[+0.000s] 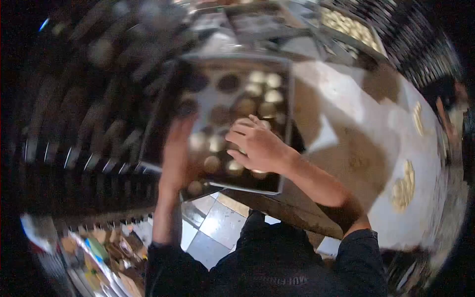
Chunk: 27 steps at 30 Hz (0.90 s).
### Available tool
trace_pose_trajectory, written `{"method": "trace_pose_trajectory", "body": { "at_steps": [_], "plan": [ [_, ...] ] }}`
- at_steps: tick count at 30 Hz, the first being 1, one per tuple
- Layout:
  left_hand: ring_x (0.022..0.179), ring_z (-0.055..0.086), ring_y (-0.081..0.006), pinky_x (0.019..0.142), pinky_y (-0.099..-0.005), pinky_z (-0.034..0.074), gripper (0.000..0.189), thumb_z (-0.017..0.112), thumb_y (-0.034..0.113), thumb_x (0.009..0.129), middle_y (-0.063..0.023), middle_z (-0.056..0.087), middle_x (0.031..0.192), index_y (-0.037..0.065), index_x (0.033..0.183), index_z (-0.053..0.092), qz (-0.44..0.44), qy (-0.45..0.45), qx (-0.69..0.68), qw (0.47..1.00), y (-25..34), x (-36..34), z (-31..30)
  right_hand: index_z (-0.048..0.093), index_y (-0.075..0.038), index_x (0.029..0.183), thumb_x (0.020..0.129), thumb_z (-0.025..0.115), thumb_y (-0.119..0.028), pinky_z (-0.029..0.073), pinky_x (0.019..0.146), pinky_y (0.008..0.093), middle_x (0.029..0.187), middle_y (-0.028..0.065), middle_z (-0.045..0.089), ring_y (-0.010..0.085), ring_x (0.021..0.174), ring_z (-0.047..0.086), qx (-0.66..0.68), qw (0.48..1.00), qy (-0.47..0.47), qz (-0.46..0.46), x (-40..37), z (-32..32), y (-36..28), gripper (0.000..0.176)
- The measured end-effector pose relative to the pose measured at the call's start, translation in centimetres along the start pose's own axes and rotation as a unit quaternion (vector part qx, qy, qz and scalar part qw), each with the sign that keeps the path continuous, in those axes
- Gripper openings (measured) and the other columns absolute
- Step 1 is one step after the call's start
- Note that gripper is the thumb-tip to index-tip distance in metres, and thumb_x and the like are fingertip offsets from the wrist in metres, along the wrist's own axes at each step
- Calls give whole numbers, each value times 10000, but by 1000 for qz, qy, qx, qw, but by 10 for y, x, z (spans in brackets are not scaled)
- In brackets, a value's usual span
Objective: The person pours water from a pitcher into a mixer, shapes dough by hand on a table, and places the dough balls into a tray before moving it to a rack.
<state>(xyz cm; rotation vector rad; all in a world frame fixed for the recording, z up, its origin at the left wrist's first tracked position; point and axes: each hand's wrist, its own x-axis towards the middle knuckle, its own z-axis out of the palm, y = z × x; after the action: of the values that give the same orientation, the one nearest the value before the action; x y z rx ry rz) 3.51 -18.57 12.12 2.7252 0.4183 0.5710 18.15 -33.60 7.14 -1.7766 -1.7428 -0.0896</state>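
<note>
A dark rectangular baking tray (290, 104) lies in front of me, slightly tilted in view. Pale round dough balls (273, 96) sit in its right and near parts, and dark round spots (228, 83) show on its far left. My right hand (258, 145) reaches over the tray from the right, its fingers curled around what looks like a dough ball, mostly hidden beneath them. Along the tray's left side, my left hand (179, 146) is smeared by motion. Its fingers cannot be made out, nor whether they touch anything.
A floured worktable (341, 94) extends to the right, with flattened dough pieces (404, 188) on it. Another tray of dough balls (349, 27) stands at the back. Dark racks (84, 143) fill the left. Mixed items (111, 252) lie at lower left, above a tiled floor (217, 225).
</note>
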Motion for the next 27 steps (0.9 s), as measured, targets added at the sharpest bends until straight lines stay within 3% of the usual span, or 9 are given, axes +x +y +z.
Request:
{"method": "trace_pose_trajectory", "body": {
  "at_steps": [1, 3, 6, 12, 14, 16, 19, 21, 27],
  "plan": [
    [1048, 516, -426, 906, -461, 426, 610, 709, 108, 671, -212, 528, 1176, 38, 1236, 489, -4, -10, -89, 996, 30, -9, -1, 599, -36, 967, 792, 631, -175, 420, 894, 455, 942, 123, 586, 309, 962, 550, 58, 993, 103, 2, -19, -19, 6, 226],
    [963, 576, -328, 836, -425, 467, 453, 727, 102, 684, -157, 619, 1014, 39, 1108, 580, 124, -5, -188, 974, 104, -31, 13, 583, -37, 919, 778, 632, -160, 437, 828, 443, 901, 127, 587, 312, 886, 560, 20, 961, 241, 136, -90, -62, 14, 193],
    [843, 611, -274, 751, -357, 496, 365, 748, 226, 695, -114, 618, 917, 59, 997, 629, 235, -208, -461, 830, 200, -55, 127, 551, -33, 822, 832, 558, -239, 434, 682, 361, 696, 107, 516, 261, 702, 525, -51, 853, 348, 387, -252, -79, 46, 207],
    [836, 605, -311, 755, -404, 505, 577, 743, 364, 720, -154, 601, 996, 21, 1146, 561, 281, -513, -361, 727, 392, -67, 382, 538, -14, 752, 836, 578, -230, 422, 684, 396, 667, 116, 535, 285, 692, 558, -235, 671, 340, 616, -581, -82, 9, 235],
    [888, 594, -316, 765, -406, 497, 592, 757, 379, 714, -173, 597, 1009, 17, 1139, 564, 275, -530, -222, 771, 454, -44, 444, 533, -26, 746, 826, 588, -231, 407, 723, 416, 684, 117, 537, 288, 709, 550, -276, 625, 340, 646, -608, -74, -1, 227],
    [841, 615, -273, 769, -410, 497, 458, 702, 365, 781, -140, 651, 861, 52, 1099, 601, 246, -369, -198, 874, 521, -39, 492, 528, -38, 739, 817, 597, -231, 392, 762, 437, 701, 118, 539, 291, 726, 541, -312, 586, 325, 673, -623, -73, -12, 220],
    [810, 599, -293, 766, -448, 482, 446, 692, 394, 781, -165, 632, 830, 56, 1056, 600, 306, -375, -149, 862, 590, -44, 519, 525, -66, 740, 802, 602, -216, 356, 789, 453, 736, 114, 530, 289, 763, 522, -362, 581, 352, 638, -604, -85, -7, 179],
    [767, 597, -280, 695, -431, 492, 471, 727, 381, 753, -175, 624, 808, 3, 994, 582, 160, -323, -207, 909, 620, -67, 514, 539, -69, 806, 728, 623, -164, 362, 774, 465, 798, 115, 537, 304, 831, 525, -218, 588, 340, 701, -602, -93, -13, 149],
    [688, 587, -247, 540, -336, 477, 546, 789, 336, 703, -134, 627, 823, -103, 911, 540, -50, -544, -335, 768, 641, -38, 538, 537, -72, 794, 712, 626, -161, 368, 775, 436, 774, 99, 537, 297, 794, 523, -235, 589, 377, 675, -605, -92, -12, 150]
  ]
}}
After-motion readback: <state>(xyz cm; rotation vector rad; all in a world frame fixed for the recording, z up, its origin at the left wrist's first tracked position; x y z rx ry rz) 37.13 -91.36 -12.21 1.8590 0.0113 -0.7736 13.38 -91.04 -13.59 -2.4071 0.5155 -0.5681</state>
